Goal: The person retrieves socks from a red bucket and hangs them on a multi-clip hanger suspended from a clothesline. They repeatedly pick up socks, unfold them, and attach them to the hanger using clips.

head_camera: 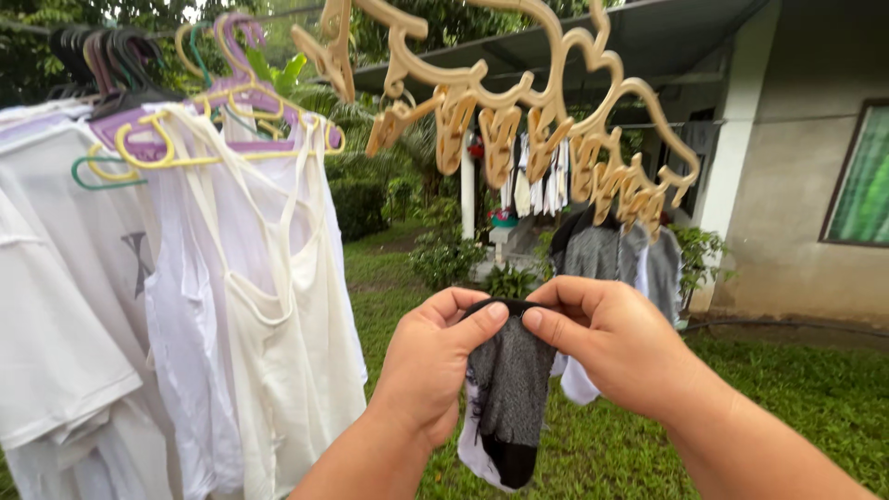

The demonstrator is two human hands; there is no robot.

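Two bare forearms rise from the bottom edge, and between them hangs a sock [509,393], grey with a black toe and a black cuff. The left hand [428,356] is closed on the cuff, thumb on the near side and fingers curled behind it. The right hand [616,338] pinches the same cuff just beside the left, thumb tip almost touching the left thumb tip. The sock droops straight down from the two grips. Behind its lower part a piece of white cloth [477,454] shows; I cannot tell whether it is part of the sock or a second item.

Left of the sock, a cream camisole [282,306] hangs on a yellow hanger [185,148], with a white shirt [65,296] farther left and a purple hanger [236,88] above them. More hangers, dark and green, crowd the line at the upper left.

Above the sock, well apart from it, hangs a tan peg rack [528,102] with clips dangling from its curved arms. A grey garment [607,255] is clipped to the rack, beyond and up to the right of the sock.

Below and behind the sock lies grass [815,389]. Farther off stand shrubs, a white post with more laundry, and at right a house wall [796,185] with a window [866,176].
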